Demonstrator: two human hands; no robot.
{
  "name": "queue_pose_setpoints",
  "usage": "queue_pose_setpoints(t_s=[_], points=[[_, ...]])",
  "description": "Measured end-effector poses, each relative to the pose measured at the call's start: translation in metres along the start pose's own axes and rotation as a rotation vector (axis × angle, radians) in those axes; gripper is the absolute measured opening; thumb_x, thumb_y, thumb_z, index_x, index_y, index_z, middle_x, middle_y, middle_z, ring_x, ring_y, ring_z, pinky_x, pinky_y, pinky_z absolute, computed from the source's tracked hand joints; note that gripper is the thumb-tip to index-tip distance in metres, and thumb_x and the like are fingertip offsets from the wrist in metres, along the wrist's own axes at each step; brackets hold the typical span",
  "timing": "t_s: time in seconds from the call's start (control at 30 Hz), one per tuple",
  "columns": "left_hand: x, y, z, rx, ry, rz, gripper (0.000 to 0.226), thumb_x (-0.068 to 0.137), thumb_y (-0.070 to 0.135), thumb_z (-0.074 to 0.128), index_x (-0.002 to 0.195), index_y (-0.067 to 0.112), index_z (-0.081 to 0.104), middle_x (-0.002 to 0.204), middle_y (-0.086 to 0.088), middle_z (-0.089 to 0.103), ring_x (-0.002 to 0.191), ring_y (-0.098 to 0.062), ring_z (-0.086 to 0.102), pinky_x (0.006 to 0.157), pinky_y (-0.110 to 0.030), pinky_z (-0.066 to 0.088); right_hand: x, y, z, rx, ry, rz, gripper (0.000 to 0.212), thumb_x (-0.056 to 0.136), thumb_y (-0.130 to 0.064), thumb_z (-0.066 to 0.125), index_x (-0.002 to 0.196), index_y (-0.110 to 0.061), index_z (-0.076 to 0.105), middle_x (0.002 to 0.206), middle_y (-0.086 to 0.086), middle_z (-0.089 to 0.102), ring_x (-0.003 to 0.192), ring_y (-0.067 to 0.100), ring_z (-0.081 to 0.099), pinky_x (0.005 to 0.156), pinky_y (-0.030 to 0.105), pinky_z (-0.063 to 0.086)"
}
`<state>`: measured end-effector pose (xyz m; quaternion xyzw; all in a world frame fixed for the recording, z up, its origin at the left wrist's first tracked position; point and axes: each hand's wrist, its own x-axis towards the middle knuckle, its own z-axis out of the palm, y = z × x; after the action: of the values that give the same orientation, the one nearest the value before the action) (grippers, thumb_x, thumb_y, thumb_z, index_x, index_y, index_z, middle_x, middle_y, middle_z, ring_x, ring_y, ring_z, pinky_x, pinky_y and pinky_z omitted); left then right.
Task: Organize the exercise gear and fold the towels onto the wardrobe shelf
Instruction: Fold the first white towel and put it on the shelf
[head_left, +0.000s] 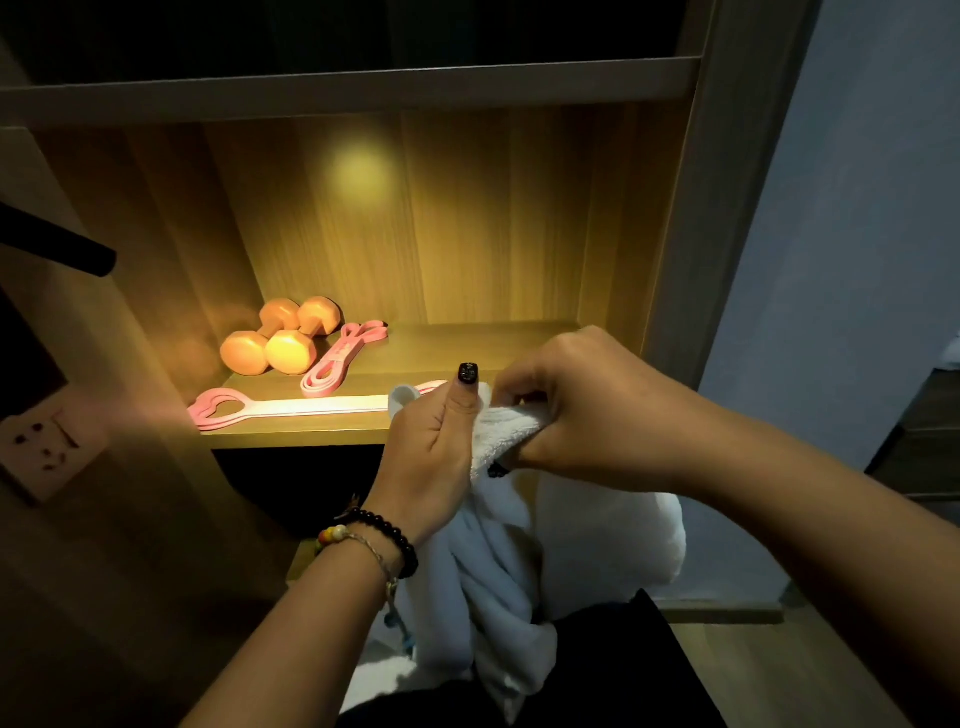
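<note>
Here, both hands are holding a white towel (519, 561) in front of the lit wardrobe shelf (467, 343). The left hand (434, 452) is curling its fingers round the towel's upper edge, with the thumb, its nail painted dark, pressing on top of the cloth. The right hand (576, 405) is pinching the same edge just beside it, fingers bent and tucked under the fold, so the two hands are nearly touching. The rest of the towel is hanging down between the forearms in loose folds, below shelf height and not lying on the shelf. On the left wrist, beaded bracelets (379, 538) are sitting above the cloth.

On the shelf, two orange dumbbells (280, 338) are lying side by side toward the back left. A looped pink resistance band (345, 358) is lying just beside them to the right, and a longer pink band (291, 405) is stretching along the front edge. A wall socket (44, 447) is showing on the left.
</note>
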<state>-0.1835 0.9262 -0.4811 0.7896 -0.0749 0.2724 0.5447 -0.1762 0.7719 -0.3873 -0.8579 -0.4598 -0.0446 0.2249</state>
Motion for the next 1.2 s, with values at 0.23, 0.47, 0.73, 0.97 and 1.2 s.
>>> queue_pose_setpoints(t_s=[0.23,0.47,0.73,0.97,1.2], points=[[-0.004,-0.020,-0.009,0.073,0.341,-0.277,0.055,0.100,0.048,0.032,0.056,0.015,0.039,0.050,0.006,0.035,0.045,-0.004,0.032,0.054,-0.028,0.026,-0.018,0.059,0.026,0.032,0.022,0.260,0.026,0.070,-0.042,0.079,0.074,-0.018,0.071,0.068,-0.006,0.062,0.063,0.007,0.054,0.051,0.019,0.036],[-0.023,-0.042,-0.018,-0.118,0.575,-0.630,0.051,0.100,0.048,0.037,0.066,0.013,0.053,0.064,-0.003,0.054,0.062,-0.019,0.051,0.057,-0.028,0.037,-0.039,0.108,0.060,0.172,0.154,0.491,0.028,0.076,-0.043,0.071,0.075,-0.016,0.074,0.068,-0.001,0.067,0.065,0.014,0.061,0.057,0.033,0.045],[-0.044,-0.053,-0.011,-0.291,0.766,-0.784,0.043,0.096,0.057,0.036,0.086,0.023,0.059,0.082,-0.003,0.063,0.076,-0.023,0.062,0.063,-0.031,0.048,-0.057,0.103,0.077,0.472,0.271,0.674,0.005,0.081,-0.027,0.071,0.082,-0.028,0.066,0.075,-0.006,0.065,0.068,0.008,0.060,0.055,0.020,0.045],[-0.062,-0.043,0.001,-0.418,0.712,-0.753,0.048,0.097,0.055,0.038,0.080,0.028,0.074,0.079,-0.008,0.072,0.068,-0.022,0.069,0.058,-0.033,0.054,-0.071,0.052,0.114,0.882,0.493,0.476,0.049,0.091,-0.004,0.056,0.116,-0.046,0.055,0.097,-0.007,0.069,0.073,0.014,0.067,0.058,0.028,0.052],[-0.071,-0.017,0.008,-0.454,0.465,-0.598,0.035,0.082,0.048,0.052,0.102,0.026,0.069,0.107,0.008,0.070,0.105,-0.014,0.064,0.095,-0.044,0.051,-0.075,0.038,0.119,0.805,0.403,0.379,0.047,0.094,-0.001,0.051,0.098,-0.042,0.074,0.085,-0.018,0.070,0.072,-0.003,0.059,0.060,0.006,0.041]])
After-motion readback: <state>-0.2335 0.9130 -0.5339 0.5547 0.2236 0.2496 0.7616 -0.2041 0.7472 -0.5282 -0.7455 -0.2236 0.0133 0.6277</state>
